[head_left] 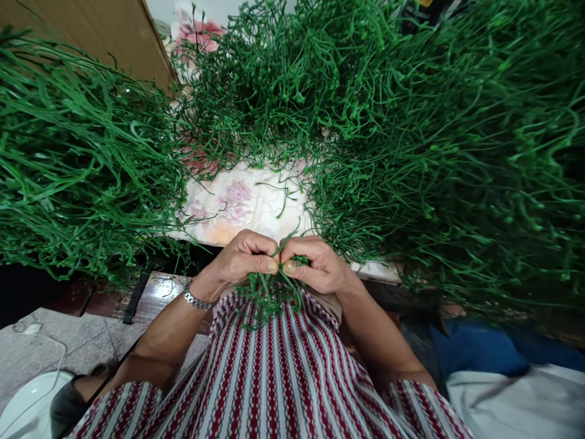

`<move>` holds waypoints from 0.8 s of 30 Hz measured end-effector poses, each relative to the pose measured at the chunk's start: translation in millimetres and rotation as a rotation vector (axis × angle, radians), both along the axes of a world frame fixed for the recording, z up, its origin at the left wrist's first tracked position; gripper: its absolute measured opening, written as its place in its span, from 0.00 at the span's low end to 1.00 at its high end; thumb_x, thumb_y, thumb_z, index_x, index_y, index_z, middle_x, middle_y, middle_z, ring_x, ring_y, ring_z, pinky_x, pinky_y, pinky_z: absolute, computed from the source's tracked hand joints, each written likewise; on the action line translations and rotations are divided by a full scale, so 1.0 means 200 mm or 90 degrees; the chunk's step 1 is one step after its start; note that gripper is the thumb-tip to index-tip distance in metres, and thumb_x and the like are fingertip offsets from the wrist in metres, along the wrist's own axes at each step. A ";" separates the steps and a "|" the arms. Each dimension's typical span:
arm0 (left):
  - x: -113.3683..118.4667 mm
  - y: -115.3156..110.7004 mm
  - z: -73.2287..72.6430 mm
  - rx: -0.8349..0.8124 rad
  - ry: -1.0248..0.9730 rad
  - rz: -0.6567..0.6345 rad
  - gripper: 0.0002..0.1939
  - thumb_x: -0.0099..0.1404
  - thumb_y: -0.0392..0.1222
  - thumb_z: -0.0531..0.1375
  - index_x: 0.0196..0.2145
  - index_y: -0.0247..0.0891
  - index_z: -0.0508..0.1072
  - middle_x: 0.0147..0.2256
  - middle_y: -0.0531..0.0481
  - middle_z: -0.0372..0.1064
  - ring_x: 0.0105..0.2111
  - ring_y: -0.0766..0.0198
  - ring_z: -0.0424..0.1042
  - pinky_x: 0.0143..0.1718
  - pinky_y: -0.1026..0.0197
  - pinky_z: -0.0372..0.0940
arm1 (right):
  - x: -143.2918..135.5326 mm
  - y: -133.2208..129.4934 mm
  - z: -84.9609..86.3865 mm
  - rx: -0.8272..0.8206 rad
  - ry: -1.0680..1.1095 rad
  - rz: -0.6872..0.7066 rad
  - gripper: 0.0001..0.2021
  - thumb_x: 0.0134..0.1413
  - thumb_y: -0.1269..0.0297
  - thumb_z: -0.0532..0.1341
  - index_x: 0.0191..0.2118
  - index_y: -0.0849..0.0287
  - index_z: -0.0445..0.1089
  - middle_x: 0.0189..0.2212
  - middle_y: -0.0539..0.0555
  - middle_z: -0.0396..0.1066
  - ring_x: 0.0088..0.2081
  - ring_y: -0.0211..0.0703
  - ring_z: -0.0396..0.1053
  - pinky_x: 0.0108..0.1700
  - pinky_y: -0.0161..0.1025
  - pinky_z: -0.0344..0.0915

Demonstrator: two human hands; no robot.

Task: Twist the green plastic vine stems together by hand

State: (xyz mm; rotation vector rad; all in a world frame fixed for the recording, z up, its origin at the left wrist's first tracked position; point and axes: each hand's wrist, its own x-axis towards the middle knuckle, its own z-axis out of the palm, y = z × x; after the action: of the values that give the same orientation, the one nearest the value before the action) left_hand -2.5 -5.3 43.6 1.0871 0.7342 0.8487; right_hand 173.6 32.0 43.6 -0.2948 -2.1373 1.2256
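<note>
Both my hands meet in front of my striped shirt, thumbs nearly touching. My left hand (249,256), with a metal watch (196,299) on its wrist, pinches thin green plastic stems (267,299). My right hand (315,262) pinches the same small bunch from the other side, thumb and forefinger pressed together. Loose stems hang below my fingers over the shirt, and one thin strand points up between the hands. The exact spot where the fingertips meet is partly hidden by the thumbs.
Large heaps of green stems lie at the left (82,158), back and right (434,146). Between them shows a floral cloth (256,195) with a few loose strands. A cardboard box (91,36) stands back left. A white round object (34,402) is low at the left.
</note>
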 end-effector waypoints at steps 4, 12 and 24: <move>-0.02 0.02 0.03 0.053 0.116 -0.015 0.24 0.54 0.50 0.62 0.14 0.34 0.54 0.17 0.58 0.41 0.19 0.75 0.42 0.19 0.66 0.39 | 0.03 -0.01 0.03 0.111 -0.126 -0.064 0.11 0.60 0.61 0.53 0.31 0.62 0.64 0.22 0.50 0.63 0.25 0.33 0.59 0.29 0.30 0.55; -0.05 0.01 0.01 0.067 0.124 -0.073 0.20 0.56 0.47 0.61 0.15 0.32 0.61 0.16 0.58 0.45 0.18 0.75 0.44 0.19 0.66 0.41 | 0.03 -0.05 0.02 0.084 -0.143 -0.057 0.11 0.61 0.63 0.52 0.30 0.62 0.63 0.21 0.48 0.59 0.23 0.32 0.57 0.27 0.30 0.52; -0.05 -0.04 -0.03 0.044 -0.095 -0.002 0.14 0.53 0.46 0.64 0.18 0.32 0.72 0.15 0.51 0.60 0.16 0.71 0.55 0.18 0.64 0.49 | 0.03 -0.07 0.00 -0.281 0.074 0.144 0.19 0.58 0.51 0.53 0.24 0.59 0.61 0.18 0.47 0.58 0.21 0.32 0.56 0.27 0.34 0.57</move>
State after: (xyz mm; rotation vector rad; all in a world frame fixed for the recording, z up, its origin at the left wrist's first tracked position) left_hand -11.6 -13.8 38.3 1.0745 0.5818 0.9469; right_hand 179.9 17.2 43.2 -0.1643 -1.8203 1.8008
